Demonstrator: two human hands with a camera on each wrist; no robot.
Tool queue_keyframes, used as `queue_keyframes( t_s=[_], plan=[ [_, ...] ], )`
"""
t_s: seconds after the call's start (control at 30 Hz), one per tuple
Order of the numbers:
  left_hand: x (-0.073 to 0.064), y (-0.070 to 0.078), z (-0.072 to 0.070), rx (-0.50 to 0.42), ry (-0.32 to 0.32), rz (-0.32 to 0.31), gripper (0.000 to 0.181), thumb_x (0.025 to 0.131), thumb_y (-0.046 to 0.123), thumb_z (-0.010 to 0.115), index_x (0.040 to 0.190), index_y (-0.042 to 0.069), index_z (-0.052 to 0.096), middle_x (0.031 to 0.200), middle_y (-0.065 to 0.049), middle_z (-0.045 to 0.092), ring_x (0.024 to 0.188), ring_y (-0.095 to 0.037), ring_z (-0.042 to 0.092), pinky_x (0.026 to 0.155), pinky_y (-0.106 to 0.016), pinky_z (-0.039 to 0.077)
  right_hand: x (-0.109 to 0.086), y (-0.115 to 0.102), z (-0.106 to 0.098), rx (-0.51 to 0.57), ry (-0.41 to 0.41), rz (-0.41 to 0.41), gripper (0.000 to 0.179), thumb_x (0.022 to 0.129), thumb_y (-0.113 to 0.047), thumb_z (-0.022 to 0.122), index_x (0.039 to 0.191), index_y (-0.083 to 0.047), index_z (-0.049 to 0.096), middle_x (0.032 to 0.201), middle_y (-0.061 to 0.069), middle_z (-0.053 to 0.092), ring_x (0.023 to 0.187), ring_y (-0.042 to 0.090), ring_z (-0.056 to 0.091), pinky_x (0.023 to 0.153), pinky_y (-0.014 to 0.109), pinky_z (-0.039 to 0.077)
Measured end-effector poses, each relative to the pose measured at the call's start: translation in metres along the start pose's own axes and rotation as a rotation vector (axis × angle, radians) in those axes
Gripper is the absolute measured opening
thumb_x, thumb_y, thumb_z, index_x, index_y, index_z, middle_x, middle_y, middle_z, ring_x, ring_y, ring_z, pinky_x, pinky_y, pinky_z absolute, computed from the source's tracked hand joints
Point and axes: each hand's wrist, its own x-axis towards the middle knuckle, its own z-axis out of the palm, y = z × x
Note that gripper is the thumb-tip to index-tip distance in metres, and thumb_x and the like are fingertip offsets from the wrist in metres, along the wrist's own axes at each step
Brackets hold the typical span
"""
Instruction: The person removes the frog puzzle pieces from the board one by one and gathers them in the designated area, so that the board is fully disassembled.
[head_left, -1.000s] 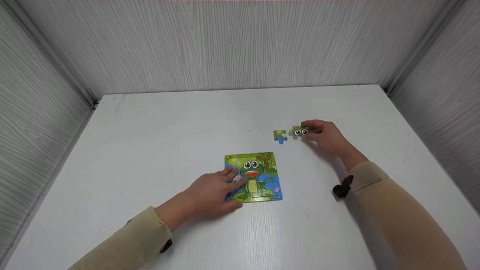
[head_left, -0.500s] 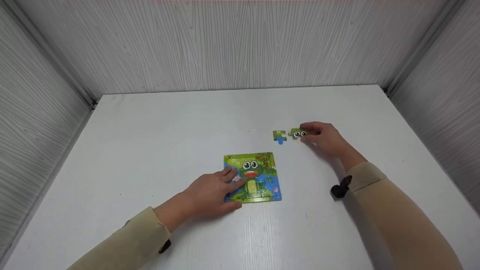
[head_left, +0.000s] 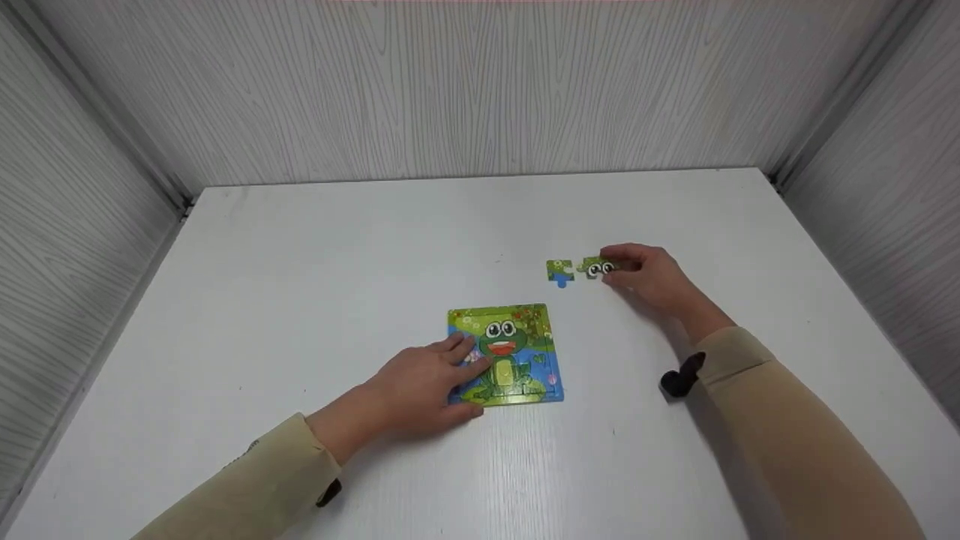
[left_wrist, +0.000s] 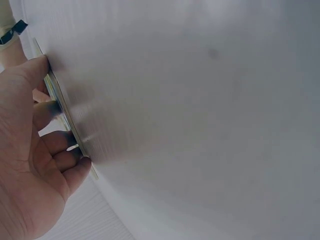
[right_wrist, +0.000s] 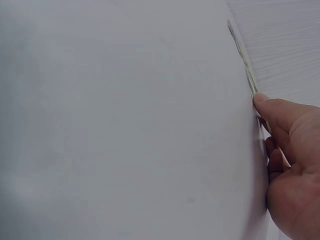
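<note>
A square frog jigsaw puzzle (head_left: 517, 379) in green and blue lies face up near the middle of the table. My left hand (head_left: 420, 386) rests on its left side, fingers spread over the picture and thumb along the near edge. Farther back on the right, my right hand (head_left: 652, 277) pinches a puzzle piece with two frog eyes (head_left: 594, 268) between thumb and fingers, which cover its right end. Just left of that piece lies a loose green and blue puzzle piece (head_left: 559, 271), a narrow gap between them. From the right wrist, the pieces (right_wrist: 242, 55) appear edge-on, low at the tabletop.
The white table (head_left: 315, 255) is bounded by a grey wood-grain panel (head_left: 480, 90) at the back and similar panels on both sides. A dark device (head_left: 681, 381) hangs at the right cuff and another dark strap piece (head_left: 328, 493) at the left.
The eyed piece in my right hand has come down slightly toward me and now looks flatter beside the loose piece. My left hand has stayed in place on the puzzle.
</note>
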Motion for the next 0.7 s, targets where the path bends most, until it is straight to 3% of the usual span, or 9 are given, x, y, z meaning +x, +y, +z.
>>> queue_keyframes(
  t_s=[0.43,0.7],
  plan=[
    [0.0022,-0.0019,0.0019,0.016,0.007,0.003,0.072,0.105,0.065,0.048,0.166,0.026,0.041,0.17,-0.013,0.033,0.158,-0.033,0.03,0.115,-0.054,0.044,-0.0012,0.0036,-0.0022,-0.014,0.019,0.023,0.049,0.098,-0.021,0.079,0.146,-0.021,0.065,0.141,0.002,0.064,0.127,0.023,0.057,0.112,0.044,0.043],
    [0.002,-0.0031,0.003,0.028,0.033,0.026,0.071,0.105,0.063,0.051,0.164,0.023,0.045,0.168,-0.017,0.036,0.155,-0.035,0.034,0.113,-0.054,0.047,-0.0033,0.0015,0.0013,0.05,0.014,0.015,0.052,0.097,-0.018,0.078,0.147,-0.016,0.064,0.147,0.006,0.061,0.133,0.024,0.056,0.115,0.043,0.042]
  ],
)
